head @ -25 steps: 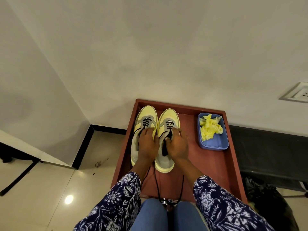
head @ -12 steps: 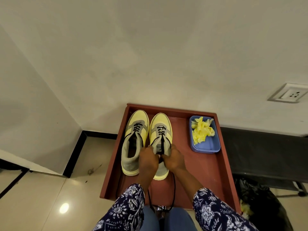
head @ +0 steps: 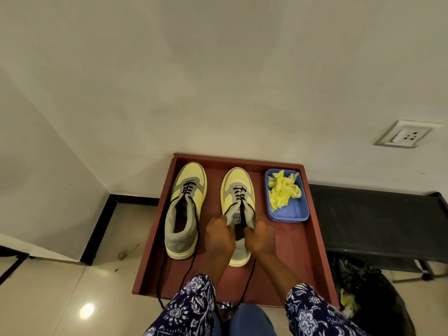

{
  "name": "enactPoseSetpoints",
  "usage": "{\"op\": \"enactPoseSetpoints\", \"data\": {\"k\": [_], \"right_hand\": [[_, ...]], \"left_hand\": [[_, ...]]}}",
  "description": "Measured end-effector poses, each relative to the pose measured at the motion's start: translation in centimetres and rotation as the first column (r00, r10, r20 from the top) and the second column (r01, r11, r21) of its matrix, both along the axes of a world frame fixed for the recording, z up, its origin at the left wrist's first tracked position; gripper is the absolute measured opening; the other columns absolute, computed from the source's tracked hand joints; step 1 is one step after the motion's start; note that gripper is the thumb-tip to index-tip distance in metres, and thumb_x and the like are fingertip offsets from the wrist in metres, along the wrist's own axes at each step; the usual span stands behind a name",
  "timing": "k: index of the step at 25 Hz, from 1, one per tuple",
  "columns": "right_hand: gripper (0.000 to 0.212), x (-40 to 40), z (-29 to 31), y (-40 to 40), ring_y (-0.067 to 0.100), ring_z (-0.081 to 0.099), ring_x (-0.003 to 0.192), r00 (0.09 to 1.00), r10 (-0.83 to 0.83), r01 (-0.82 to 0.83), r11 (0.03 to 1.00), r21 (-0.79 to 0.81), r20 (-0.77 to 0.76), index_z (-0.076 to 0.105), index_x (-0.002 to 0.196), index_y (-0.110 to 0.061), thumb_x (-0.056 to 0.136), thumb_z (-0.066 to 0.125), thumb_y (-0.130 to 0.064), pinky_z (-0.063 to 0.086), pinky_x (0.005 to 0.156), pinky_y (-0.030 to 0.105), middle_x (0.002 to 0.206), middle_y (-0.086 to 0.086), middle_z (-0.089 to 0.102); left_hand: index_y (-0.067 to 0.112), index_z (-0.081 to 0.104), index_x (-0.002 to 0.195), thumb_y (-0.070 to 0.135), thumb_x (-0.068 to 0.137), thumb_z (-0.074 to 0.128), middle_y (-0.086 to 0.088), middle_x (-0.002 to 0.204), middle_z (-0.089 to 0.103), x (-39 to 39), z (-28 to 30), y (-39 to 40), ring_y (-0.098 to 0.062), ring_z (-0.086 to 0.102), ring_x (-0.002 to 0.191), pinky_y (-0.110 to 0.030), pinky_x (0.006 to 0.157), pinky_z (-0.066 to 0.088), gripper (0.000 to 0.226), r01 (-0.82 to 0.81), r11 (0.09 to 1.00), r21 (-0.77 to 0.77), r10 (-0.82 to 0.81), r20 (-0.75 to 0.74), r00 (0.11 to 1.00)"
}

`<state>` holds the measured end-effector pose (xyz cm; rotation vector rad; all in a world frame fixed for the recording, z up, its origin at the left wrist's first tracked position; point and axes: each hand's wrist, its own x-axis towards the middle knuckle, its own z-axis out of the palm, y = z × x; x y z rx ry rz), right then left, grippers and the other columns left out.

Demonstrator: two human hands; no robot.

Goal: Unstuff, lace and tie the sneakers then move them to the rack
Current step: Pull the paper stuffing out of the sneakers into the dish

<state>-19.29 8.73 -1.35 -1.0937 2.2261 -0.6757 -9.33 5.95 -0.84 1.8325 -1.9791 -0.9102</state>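
Two yellow and grey sneakers stand toes away from me on a red-brown tray. The left sneaker has black laces through its lower eyelets, with loose ends trailing off the tray's near edge. The right sneaker is laced part way too. My left hand grips the left side of its collar beside the tongue. My right hand grips the right side. Its black lace ends hang down toward my lap. My hands hide its heel opening.
A blue tub with crumpled yellow paper sits at the tray's far right. A black bench stands to the right, a black bag beneath it. A white wall rises behind, with a socket on it. Glossy floor lies left.
The right sneaker has shifted to the right, opening a gap between the two shoes. My hands have moved with it and stay on its collar.
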Motion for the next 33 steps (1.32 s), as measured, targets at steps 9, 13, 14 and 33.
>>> {"op": "enactPoseSetpoints", "data": {"k": [9, 13, 14, 33], "right_hand": [[0.035, -2.5, -0.1, 0.2, 0.039, 0.058, 0.104, 0.999, -0.033, 0.033, 0.999, 0.003, -0.010, 0.050, 0.119, -0.002, 0.084, 0.051, -0.005, 0.046, 0.082, 0.037, 0.113, 0.022, 0.061], [0.034, -3.1, -0.5, 0.4, 0.039, 0.057, 0.104, 0.999, -0.028, 0.029, 0.999, 0.021, -0.025, 0.049, 0.119, -0.002, 0.085, 0.051, -0.006, 0.046, 0.081, 0.036, 0.114, 0.022, 0.061], [0.034, -3.2, -0.6, 0.4, 0.039, 0.057, 0.104, 0.999, -0.021, 0.022, 0.999, 0.026, -0.033, 0.049, 0.119, -0.002, 0.085, 0.050, -0.006, 0.045, 0.081, 0.035, 0.114, 0.023, 0.060], [0.039, 3.8, 4.3, -4.1, 0.032, 0.047, 0.117, 0.997, 0.039, -0.049, 0.985, -0.166, -0.066, 0.054, 0.121, -0.006, 0.087, 0.058, -0.025, 0.037, 0.094, 0.033, 0.125, 0.018, 0.051]], "left_hand": [[0.004, 0.058, 0.117, 0.012, 0.092, 0.047, -0.018, 0.111, 0.061, -2.6, 0.3, 0.3, -0.031, 0.057, 0.105, -0.034, 0.085, 0.044, 0.028, -0.013, 1.000, 0.021, 0.014, -0.048, 0.999], [0.007, 0.057, 0.120, 0.014, 0.093, 0.046, -0.015, 0.115, 0.061, -3.1, -0.3, 0.3, -0.030, 0.057, 0.108, -0.035, 0.090, 0.044, 0.030, 0.025, 0.998, 0.062, -0.024, -0.023, 0.999], [0.007, 0.057, 0.121, 0.013, 0.093, 0.046, -0.015, 0.115, 0.061, -3.2, -0.4, 0.2, -0.030, 0.057, 0.108, -0.035, 0.090, 0.044, 0.030, 0.030, 0.997, 0.067, -0.029, -0.015, 0.999], [0.000, 0.060, 0.112, 0.015, 0.088, 0.054, -0.018, 0.118, 0.054, 5.5, 4.1, -4.7, -0.033, 0.054, 0.107, -0.036, 0.088, 0.043, 0.029, -0.199, 0.965, -0.169, 0.175, -0.146, 0.974]]}}
